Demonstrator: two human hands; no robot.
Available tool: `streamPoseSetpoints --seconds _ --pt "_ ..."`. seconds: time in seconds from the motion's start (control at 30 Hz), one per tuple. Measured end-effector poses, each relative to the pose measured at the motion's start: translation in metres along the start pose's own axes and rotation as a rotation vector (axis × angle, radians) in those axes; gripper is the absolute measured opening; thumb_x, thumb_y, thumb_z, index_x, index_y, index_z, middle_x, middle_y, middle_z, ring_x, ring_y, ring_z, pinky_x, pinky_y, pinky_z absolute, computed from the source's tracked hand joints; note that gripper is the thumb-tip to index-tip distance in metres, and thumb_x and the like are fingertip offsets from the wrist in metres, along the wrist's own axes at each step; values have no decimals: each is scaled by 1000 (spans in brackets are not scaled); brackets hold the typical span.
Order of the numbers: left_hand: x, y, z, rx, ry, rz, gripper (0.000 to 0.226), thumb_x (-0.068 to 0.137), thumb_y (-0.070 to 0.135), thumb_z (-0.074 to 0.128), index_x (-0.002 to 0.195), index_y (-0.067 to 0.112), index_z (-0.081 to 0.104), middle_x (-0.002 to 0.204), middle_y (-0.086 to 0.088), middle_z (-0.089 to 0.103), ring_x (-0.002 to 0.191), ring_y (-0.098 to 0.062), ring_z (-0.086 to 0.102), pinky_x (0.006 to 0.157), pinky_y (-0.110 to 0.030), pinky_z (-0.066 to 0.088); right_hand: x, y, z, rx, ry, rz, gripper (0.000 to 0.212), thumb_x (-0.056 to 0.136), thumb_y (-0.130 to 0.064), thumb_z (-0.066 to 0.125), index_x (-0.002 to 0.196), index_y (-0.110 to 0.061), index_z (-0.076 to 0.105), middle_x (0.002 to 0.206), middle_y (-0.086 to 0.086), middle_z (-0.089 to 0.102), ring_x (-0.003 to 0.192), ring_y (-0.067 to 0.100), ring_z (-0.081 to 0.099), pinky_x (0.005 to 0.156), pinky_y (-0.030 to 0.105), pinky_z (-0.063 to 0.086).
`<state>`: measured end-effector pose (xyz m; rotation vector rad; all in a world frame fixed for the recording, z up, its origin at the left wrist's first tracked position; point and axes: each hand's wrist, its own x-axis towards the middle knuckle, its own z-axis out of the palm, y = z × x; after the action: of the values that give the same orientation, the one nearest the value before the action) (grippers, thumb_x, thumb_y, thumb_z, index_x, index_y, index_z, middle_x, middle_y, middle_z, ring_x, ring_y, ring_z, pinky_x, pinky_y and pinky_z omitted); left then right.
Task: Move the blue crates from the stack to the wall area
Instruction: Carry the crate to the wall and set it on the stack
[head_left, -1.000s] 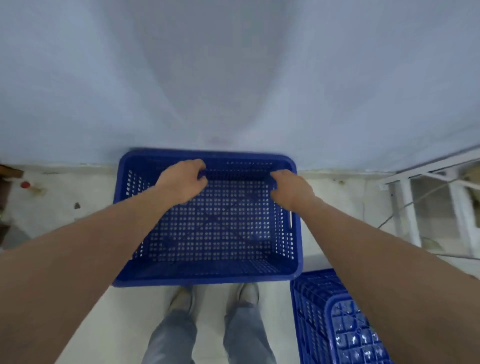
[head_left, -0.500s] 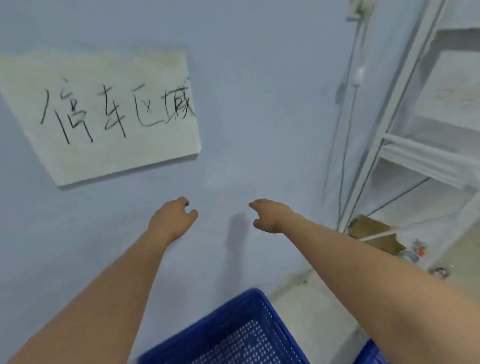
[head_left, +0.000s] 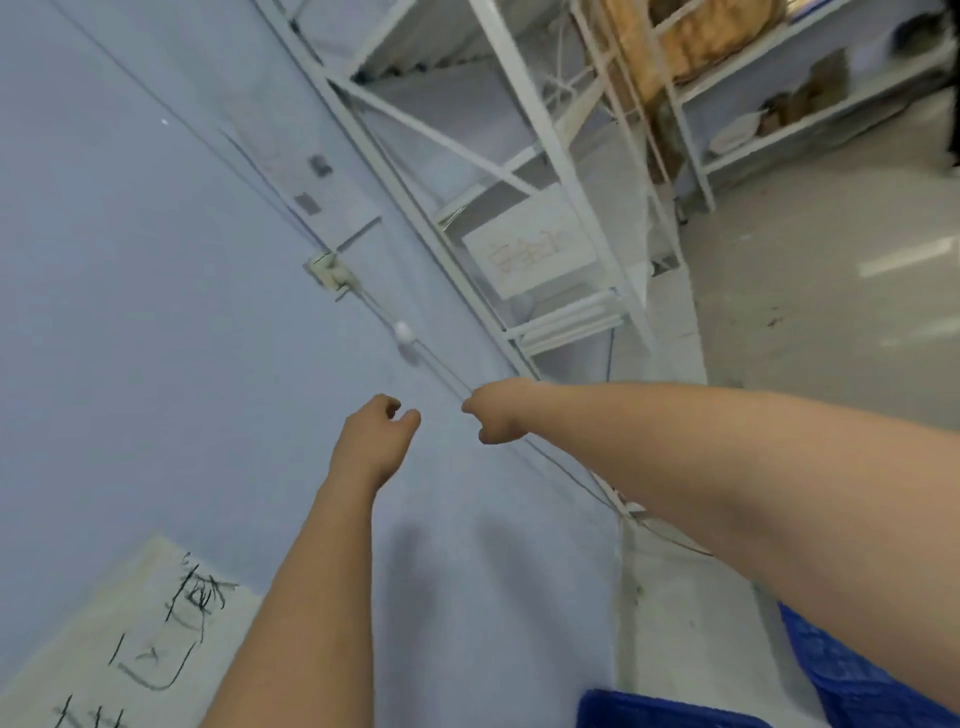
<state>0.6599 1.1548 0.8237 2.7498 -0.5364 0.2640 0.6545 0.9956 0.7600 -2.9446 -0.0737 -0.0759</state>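
Both hands, left (head_left: 373, 441) and right (head_left: 496, 410), fingers loosely curled, empty, above two blue crates (head_left: 665, 711).

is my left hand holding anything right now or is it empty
Empty. The left hand hangs in front of the wall, fingers loosely curled round nothing.

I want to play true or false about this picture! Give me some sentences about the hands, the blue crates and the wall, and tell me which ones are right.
1. Both hands are holding a blue crate. False: the left hand and the right hand hold nothing, their fingers loosely curled.
2. A paper sign with black handwriting hangs on the wall. True.
3. The shelving rack is red. False: it is white.
4. Part of a blue crate shows at the bottom edge. True.
5. The two hands touch each other. False: a gap of wall shows between them.
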Motion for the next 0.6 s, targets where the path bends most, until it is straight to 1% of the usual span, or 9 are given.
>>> streamPoseSetpoints --seconds 0.13,0.17,0.27,0.3,0.4,0.43,0.5,0.6 --pt "21 78 21 35 -60 123 49 93 33 48 136 11 48 139 -9 52 122 -26 51 85 -29 38 -26 71 -25 -12 22 106 51 96 -25 41 145 -14 33 147 8 40 130 27 44 100 38 41" --pt "24 100 28 50 -73 150 49 93 33 48 136 10 49 137 -9 53 120 -26 52 84 -29 37 -35 90 -30 -7 21 134 50 95 -25 42 144 -14 35 146 9 41 129 28 45 101 39 42" --pt "31 165 47 55 -99 233 43 93 30 48 128 6 53 123 -10 59 103 -24 53 82 -31 39 -69 151 -48 -5 50 225 49 94 -28 45 141 -14 40 144 9 45 128 28 47 105 41 41" --pt "33 187 53 56 -107 254 43 93 30 47 128 6 53 120 -10 60 103 -24 53 83 -32 41 -81 172 -56 -7 60 249 50 93 -29 46 141 -15 41 144 9 45 130 28 46 106 41 40" --pt "37 255 70 41 -136 297 47 93 32 46 134 10 49 135 -10 55 120 -28 52 91 -33 42 -124 237 -81 -41 58 307 51 93 -29 46 142 -14 39 145 9 44 130 29 45 104 42 41" --pt "38 277 75 29 -141 310 48 93 32 46 136 10 48 138 -10 53 123 -28 51 93 -33 41 -138 258 -91 -58 60 322 51 93 -28 45 142 -13 38 145 10 43 129 29 45 103 42 42" --pt "36 322 83 -9 -154 324 48 94 31 46 136 9 47 140 -12 51 125 -29 50 96 -33 40 -169 298 -111 -81 66 353 51 93 -27 45 142 -13 37 144 10 44 128 30 46 101 43 43" --pt "33 381 92 -16 -161 346 48 91 34 48 134 11 50 139 -10 52 122 -28 52 99 -36 43 -213 352 -139 -84 84 425 48 92 -27 47 139 -13 42 140 11 49 124 31 49 100 45 45"
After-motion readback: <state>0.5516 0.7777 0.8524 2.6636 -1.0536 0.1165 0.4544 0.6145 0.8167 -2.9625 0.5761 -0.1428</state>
